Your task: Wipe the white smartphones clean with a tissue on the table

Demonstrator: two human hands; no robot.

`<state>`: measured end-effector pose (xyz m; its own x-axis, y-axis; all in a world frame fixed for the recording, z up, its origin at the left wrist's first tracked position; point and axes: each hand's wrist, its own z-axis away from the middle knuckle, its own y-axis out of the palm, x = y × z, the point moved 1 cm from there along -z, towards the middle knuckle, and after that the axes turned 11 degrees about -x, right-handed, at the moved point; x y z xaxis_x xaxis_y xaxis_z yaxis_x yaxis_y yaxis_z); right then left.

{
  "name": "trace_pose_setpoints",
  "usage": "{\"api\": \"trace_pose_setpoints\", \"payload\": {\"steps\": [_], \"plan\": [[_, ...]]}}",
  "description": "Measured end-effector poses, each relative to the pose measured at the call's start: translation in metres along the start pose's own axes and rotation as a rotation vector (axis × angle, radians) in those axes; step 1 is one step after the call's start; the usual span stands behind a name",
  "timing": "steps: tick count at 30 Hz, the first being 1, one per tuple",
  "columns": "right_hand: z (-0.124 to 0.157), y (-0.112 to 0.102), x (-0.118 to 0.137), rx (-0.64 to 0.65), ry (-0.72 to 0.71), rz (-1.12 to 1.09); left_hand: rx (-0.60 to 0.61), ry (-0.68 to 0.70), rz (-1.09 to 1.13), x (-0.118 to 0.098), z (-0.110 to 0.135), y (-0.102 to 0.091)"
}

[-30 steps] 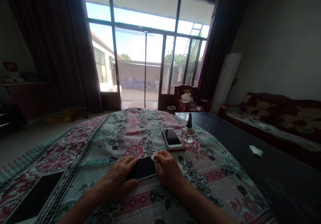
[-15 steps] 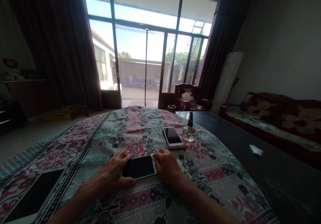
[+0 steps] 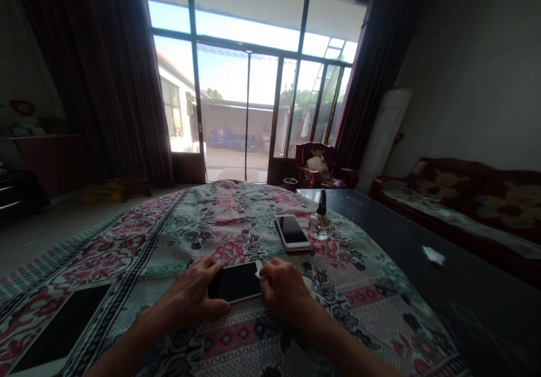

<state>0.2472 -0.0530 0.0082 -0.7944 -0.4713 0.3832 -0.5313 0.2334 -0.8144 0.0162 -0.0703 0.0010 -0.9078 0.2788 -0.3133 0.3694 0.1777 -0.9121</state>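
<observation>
A white-edged phone point(image 3: 236, 282) with a dark screen lies flat on the flowered cloth point(image 3: 177, 225) in front of me. My left hand point(image 3: 192, 298) clasps its left end, thumb along the near edge and fingers over the far edge. My right hand point(image 3: 285, 292) rests at the phone's right end, fingers curled over a small white wipe point(image 3: 258, 274) pressed against the screen's corner.
A second white phone point(image 3: 292, 233) lies farther back, with a small glass bottle with a black cap point(image 3: 319, 222) beside it. A dark tablet point(image 3: 54, 332) sits at the near left. To the right are a dark glossy table point(image 3: 443, 287) bearing a white scrap point(image 3: 433, 254), and a sofa point(image 3: 473, 202).
My right hand has shifted a little toward me along the phone's right end, the wipe still under it. My left hand has kept its hold on the phone.
</observation>
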Motion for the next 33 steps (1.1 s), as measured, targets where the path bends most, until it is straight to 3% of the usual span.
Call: {"api": "trace_pose_setpoints", "payload": {"steps": [6, 10, 16, 21, 26, 33], "plan": [[-0.010, -0.008, -0.009, -0.108, 0.065, -0.095, -0.011, 0.030, -0.005, -0.001, 0.000, 0.002], [-0.016, -0.009, -0.018, -0.203, 0.057, -0.114, -0.021, 0.069, 0.003, -0.014, -0.006, 0.003], [-0.016, -0.001, -0.020, -0.225, 0.020, -0.135, -0.012, 0.105, 0.057, -0.033, -0.024, 0.012], [-0.017, 0.000, -0.021, -0.265, 0.018, -0.181, -0.039, 0.120, 0.086, -0.027, -0.023, 0.017], [-0.019, -0.001, -0.017, -0.336, 0.035, -0.327, -0.002, 0.072, 0.270, -0.014, -0.021, 0.001], [-0.018, -0.005, -0.003, -0.436, 0.053, -0.526, 0.075, 0.032, 0.546, -0.012, -0.027, -0.021]]}}
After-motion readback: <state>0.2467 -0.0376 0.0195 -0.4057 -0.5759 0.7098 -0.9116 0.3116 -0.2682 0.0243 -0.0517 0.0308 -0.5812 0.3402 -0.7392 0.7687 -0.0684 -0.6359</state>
